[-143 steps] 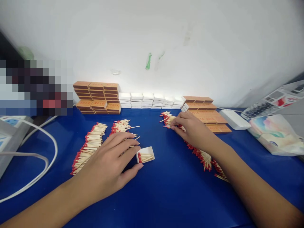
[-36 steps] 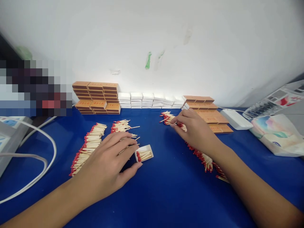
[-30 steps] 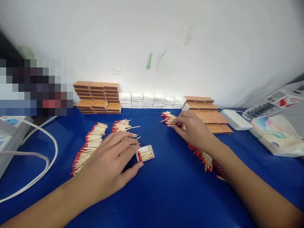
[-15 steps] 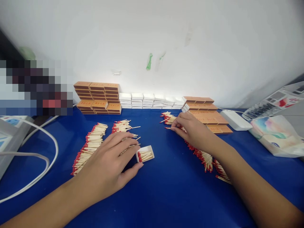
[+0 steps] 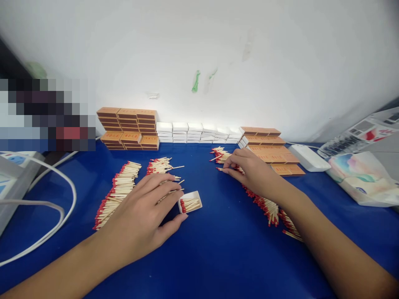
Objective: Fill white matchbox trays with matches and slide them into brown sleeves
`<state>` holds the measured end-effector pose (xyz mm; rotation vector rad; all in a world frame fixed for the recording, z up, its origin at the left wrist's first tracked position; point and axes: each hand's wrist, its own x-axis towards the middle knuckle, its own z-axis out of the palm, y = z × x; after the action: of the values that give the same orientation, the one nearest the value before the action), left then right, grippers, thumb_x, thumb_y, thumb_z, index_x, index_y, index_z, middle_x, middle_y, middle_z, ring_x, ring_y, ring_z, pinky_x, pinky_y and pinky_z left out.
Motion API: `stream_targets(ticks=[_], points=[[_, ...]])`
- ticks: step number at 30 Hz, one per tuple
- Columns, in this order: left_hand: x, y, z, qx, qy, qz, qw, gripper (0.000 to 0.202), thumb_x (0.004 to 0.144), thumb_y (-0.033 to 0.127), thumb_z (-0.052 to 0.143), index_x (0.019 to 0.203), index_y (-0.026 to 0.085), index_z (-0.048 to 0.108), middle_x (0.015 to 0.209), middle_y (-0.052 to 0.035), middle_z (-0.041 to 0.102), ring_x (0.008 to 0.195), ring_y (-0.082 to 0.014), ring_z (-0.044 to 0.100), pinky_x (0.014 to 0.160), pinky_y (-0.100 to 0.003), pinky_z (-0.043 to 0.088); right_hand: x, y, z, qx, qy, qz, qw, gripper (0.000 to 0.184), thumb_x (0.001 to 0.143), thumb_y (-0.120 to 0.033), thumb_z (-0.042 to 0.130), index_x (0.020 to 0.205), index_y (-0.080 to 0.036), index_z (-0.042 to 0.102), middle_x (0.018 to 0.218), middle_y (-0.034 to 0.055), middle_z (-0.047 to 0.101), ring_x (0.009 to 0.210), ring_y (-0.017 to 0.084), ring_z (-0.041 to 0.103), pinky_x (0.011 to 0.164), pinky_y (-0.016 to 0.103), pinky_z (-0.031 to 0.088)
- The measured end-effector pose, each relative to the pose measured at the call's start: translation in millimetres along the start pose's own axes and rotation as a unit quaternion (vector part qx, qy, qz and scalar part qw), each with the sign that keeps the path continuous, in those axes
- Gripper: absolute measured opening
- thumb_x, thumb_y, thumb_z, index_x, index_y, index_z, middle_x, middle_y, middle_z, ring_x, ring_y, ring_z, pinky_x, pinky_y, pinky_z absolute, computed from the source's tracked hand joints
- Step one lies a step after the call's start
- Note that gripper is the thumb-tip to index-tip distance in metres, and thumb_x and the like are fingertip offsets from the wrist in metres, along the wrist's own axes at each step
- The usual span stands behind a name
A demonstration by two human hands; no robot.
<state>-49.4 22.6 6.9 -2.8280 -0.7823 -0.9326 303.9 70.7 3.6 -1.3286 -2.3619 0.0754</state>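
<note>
Matches (image 5: 219,169) drawn slightly nearer | right hand (image 5: 249,169): pinching them beyond white tray (image 5: 196,194) | left hand (image 5: 152,205): wide, around tray's left side

1. Hands: two, one left hand (image 5: 152,207) and one right hand (image 5: 251,170).
2. White matchbox tray (image 5: 196,195) with matches in it: one, near the middle.
3. White tray stacks (image 5: 195,126): six side by side, far middle.
4. Orange matchboxes (image 5: 127,112), far left: two rows, three stacks in each.
5. Orange matchboxes (image 5: 272,150), far right: one stepped group, four steps showing.
6. Bands of matches (image 5: 123,182), left: two.
7. Matches (image 5: 266,207), right: the hand and arm cover some, so the number of heaps is hard to say.
8. White adapter (image 5: 307,158): one, right.
9. Tissue pack (image 5: 361,174): one, right.
</note>
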Motion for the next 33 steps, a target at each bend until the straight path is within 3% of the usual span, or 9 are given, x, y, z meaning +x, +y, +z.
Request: stream_targets(ticks=[21,27,30,33], points=[[0,0,0.6,-0.002,-0.006,-0.001,1.000,0.021,0.107,0.027,0.070,0.124,0.015,0.071,0.121,-0.0120,0.078,0.128,-0.0320,0.070,0.113,-0.053,0.060,2,-5,-2,-0.011,-0.011,-0.004,1.000,0.015,0.105,-0.022,0.066,0.091,-0.023,0.069,0.095,0.0098,0.069,0.093,0.029,0.064,0.081,0.041,0.053],[0,1,0.9,0.001,-0.004,-0.003,1.000,0.022,0.106,0.026,0.070,0.124,0.013,0.071,0.121,-0.0128,0.079,0.128,-0.0333,0.069,0.113,-0.054,0.059,2,-64,-5,0.061,0.018,-0.028,0.998,0.009,0.110,-0.027,0.067,0.103,-0.023,0.071,0.108,0.0099,0.071,0.106,0.028,0.065,0.095,0.044,0.055],[0,1,1.3,-0.003,-0.003,-0.006,1.000,0.022,0.106,0.026,0.071,0.125,0.014,0.072,0.121,-0.0122,0.079,0.129,-0.0327,0.069,0.113,-0.054,0.059,2,-97,0,0.083,0.016,-0.078,0.993,0.008,0.111,-0.022,0.064,0.105,-0.022,0.070,0.104,0.0078,0.071,0.101,0.024,0.064,0.092,0.040,0.055],[0,1,2.0,-0.006,0.001,-0.008,1.000,0.022,0.105,0.026,0.072,0.125,0.015,0.072,0.122,-0.0119,0.079,0.129,-0.0324,0.070,0.113,-0.054,0.059,2,-114,10,0.062,0.012,-0.112,0.992,0.010,0.111,-0.019,0.063,0.103,-0.021,0.070,0.103,0.0083,0.072,0.098,0.025,0.062,0.090,0.040,0.054]])
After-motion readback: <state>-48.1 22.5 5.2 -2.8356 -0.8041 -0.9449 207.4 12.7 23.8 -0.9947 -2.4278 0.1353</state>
